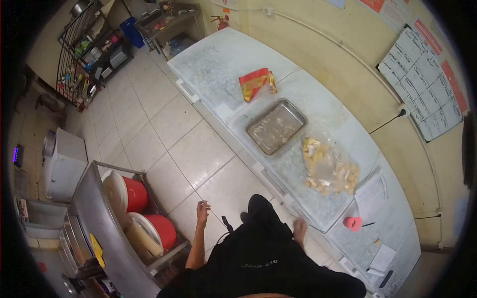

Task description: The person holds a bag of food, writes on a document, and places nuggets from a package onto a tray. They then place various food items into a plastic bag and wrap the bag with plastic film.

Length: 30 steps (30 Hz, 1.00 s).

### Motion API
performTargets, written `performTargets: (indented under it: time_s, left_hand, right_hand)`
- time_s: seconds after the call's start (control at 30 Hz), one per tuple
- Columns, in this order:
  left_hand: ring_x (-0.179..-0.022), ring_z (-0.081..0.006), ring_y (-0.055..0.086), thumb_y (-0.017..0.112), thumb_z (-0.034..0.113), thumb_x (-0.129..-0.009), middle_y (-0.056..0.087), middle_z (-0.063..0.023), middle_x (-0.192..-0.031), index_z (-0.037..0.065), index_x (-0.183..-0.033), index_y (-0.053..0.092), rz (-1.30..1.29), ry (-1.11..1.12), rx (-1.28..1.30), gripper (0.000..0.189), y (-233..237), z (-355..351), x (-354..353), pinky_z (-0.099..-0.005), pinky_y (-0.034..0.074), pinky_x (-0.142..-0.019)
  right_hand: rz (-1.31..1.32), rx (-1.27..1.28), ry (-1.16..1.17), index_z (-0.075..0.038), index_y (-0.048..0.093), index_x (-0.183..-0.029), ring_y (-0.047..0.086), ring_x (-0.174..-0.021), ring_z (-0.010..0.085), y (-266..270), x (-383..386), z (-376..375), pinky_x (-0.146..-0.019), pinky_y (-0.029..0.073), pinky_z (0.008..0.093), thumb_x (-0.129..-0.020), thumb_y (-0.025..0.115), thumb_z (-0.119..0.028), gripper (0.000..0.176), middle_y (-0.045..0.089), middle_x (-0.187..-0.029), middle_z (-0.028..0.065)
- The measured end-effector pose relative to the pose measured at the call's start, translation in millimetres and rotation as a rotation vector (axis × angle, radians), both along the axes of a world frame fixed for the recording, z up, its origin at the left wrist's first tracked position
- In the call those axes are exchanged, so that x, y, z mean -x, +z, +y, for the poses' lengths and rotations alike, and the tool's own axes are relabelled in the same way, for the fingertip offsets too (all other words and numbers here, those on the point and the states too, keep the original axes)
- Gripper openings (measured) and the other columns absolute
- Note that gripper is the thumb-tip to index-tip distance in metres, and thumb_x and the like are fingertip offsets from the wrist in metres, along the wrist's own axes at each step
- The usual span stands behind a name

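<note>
Bench (223, 54): metal tray (271, 130) and pink cup (353, 224) either side of clear bag (328, 168); pale yellow lumps inside. Left hand (202, 210) apart, fingers loosely spread; right hand (299, 229) blurred, can't tell its grip.

The right hand (300, 230) is blurred and the whiteboard writing (422, 82) too small to read.

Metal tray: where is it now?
In the head view, the metal tray lies right of centre on the white worktop, between the red-yellow packet and the clear bag.
</note>
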<state>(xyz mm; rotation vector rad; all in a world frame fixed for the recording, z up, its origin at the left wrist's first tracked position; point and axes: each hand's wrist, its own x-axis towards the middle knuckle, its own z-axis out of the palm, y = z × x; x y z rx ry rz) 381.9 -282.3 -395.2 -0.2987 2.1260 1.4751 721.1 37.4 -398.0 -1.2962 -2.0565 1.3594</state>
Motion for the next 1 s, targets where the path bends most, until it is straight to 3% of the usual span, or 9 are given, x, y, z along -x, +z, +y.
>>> performTargets:
  time_s: [0.13,0.23,0.3,0.4,0.47,0.6,0.73,0.9,1.0]
  left_hand:
    - [-0.076,-0.0133,0.058,0.048,0.039,-0.091,0.06,-0.0033,-0.084,0.012,-0.109,0.051,0.029,0.095,-0.074,0.032,17,-8,66,-0.0296,0.045,-0.059]
    - [-0.081,-0.0136,0.059,0.047,0.038,-0.092,0.06,-0.0034,-0.086,0.011,-0.111,0.051,0.083,0.022,-0.189,0.033,22,32,115,-0.0292,0.047,-0.062]
    - [-0.083,-0.0152,0.062,0.045,0.038,-0.093,0.061,-0.0041,-0.091,0.012,-0.114,0.05,0.163,-0.09,-0.242,0.033,29,71,144,-0.0291,0.048,-0.063]
    - [-0.083,-0.0138,0.061,0.047,0.029,-0.094,0.061,-0.0037,-0.091,0.01,-0.113,0.051,0.141,-0.266,-0.335,0.028,64,131,187,-0.0288,0.048,-0.064]
    - [-0.085,-0.0134,0.061,0.048,0.025,-0.093,0.061,-0.0037,-0.091,0.009,-0.112,0.051,0.084,-0.379,-0.384,0.025,94,162,211,-0.0284,0.048,-0.066]
    - [-0.096,-0.0156,0.057,0.045,0.035,-0.094,0.058,-0.0057,-0.1,0.011,-0.121,0.045,-0.019,-0.53,-0.504,0.036,102,210,281,-0.0334,0.047,-0.075]
    - [-0.125,-0.0247,0.04,0.036,0.063,-0.089,0.042,-0.0103,-0.134,0.022,-0.143,0.019,-0.267,-0.074,-0.705,0.069,110,276,338,-0.0526,0.037,-0.094]
    - [-0.121,-0.0222,0.045,0.036,0.059,-0.091,0.048,-0.0082,-0.13,0.009,-0.134,0.039,-0.316,-0.001,-1.184,0.066,181,344,335,-0.0443,0.031,-0.104]
    - [-0.13,-0.0261,0.036,0.038,0.049,-0.094,0.039,-0.0109,-0.139,0.009,-0.137,0.036,0.278,0.054,-2.199,0.059,205,385,294,-0.0416,0.028,-0.109]
  right_hand:
    - [0.201,-0.353,0.335,-0.001,0.062,-0.094,0.063,-0.081,0.0289,104,255,82,-0.074,0.047,0.0375,-0.095,0.045,-0.027,0.032,0.064,-0.086,0.0188]
    - [0.335,-0.346,0.276,0.002,0.048,-0.12,0.053,-0.109,0.0269,52,424,190,-0.099,0.038,0.0354,-0.092,0.05,-0.025,0.039,0.055,-0.118,0.0154]
    - [0.051,-0.566,0.23,0.0,0.05,-0.12,0.057,-0.105,0.0284,97,517,232,-0.09,0.044,0.0389,-0.084,0.059,-0.026,0.044,0.058,-0.114,0.0182]
    - [0.659,-0.097,0.027,-0.002,0.056,-0.114,0.062,-0.095,0.032,104,630,266,-0.079,0.047,0.0431,-0.081,0.061,-0.026,0.041,0.062,-0.109,0.021]
    - [-0.219,-0.589,0.239,-0.004,0.063,-0.095,0.063,-0.078,0.0338,121,653,266,-0.071,0.048,0.0437,-0.081,0.06,-0.034,0.033,0.065,-0.089,0.0187]
    - [-0.375,-0.818,0.791,-0.005,0.064,-0.079,0.062,-0.072,0.0331,147,693,240,-0.067,0.048,0.0428,-0.085,0.054,-0.037,0.034,0.063,-0.077,0.0158]
    - [-0.064,-1.048,0.943,-0.01,0.058,-0.081,0.062,-0.066,0.0264,220,656,176,-0.059,0.049,0.0406,-0.079,0.053,-0.015,0.008,0.061,-0.071,0.0098]
    - [0.228,-0.871,0.918,-0.007,0.056,-0.087,0.062,-0.073,0.03,307,604,100,-0.068,0.049,0.042,-0.081,0.051,-0.016,0.013,0.061,-0.076,0.0122]
    - [0.49,-0.891,0.966,-0.003,0.055,-0.091,0.061,-0.076,0.0341,338,573,90,-0.069,0.049,0.0439,-0.083,0.051,-0.019,0.019,0.06,-0.081,0.0166]
